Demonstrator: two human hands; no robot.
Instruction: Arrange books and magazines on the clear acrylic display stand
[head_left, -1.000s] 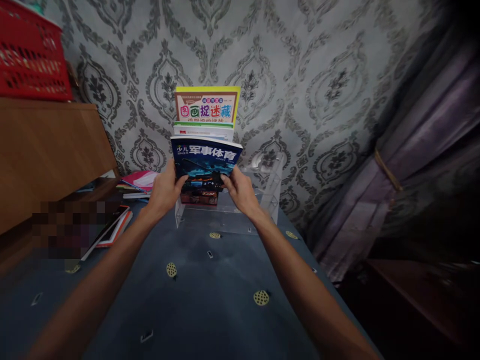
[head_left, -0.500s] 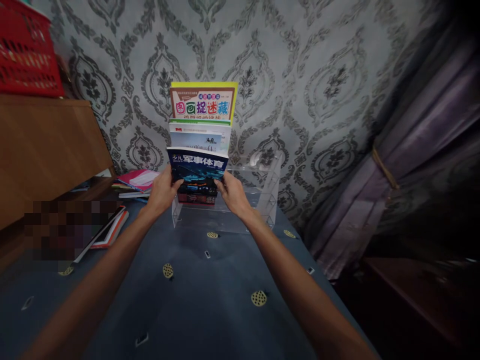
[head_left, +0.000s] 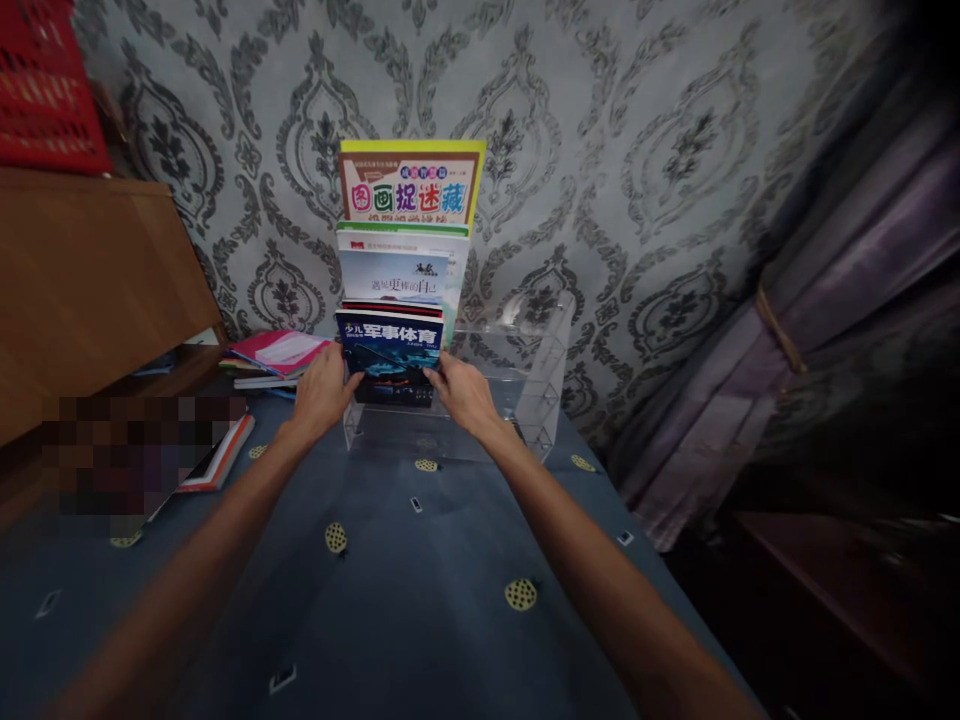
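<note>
A dark blue magazine (head_left: 391,350) with white lettering is held upright by its two side edges. My left hand (head_left: 321,390) grips its left edge, thumb on the cover. On the right edge my right hand (head_left: 463,392) does the same. The magazine is at the front of a clear acrylic tiered rack (head_left: 540,400); whether its lower edge rests on the rack I cannot tell. Behind it rise a pale blue book (head_left: 397,276), a white book with a green top edge (head_left: 459,262) and a yellow-edged picture book (head_left: 412,185), stepped upward.
To the left lie a stack of books with a pink cover (head_left: 277,350) and an orange-edged book (head_left: 221,455). A wooden cabinet (head_left: 97,290) carries a red basket (head_left: 49,95). A tied curtain (head_left: 720,380) hangs at the right, beside the blue tablecloth (head_left: 420,610).
The magazine has moved slightly down and now stands more upright, with more of the pale blue book showing above it. Both hands keep their hold. The view has shifted a little.
</note>
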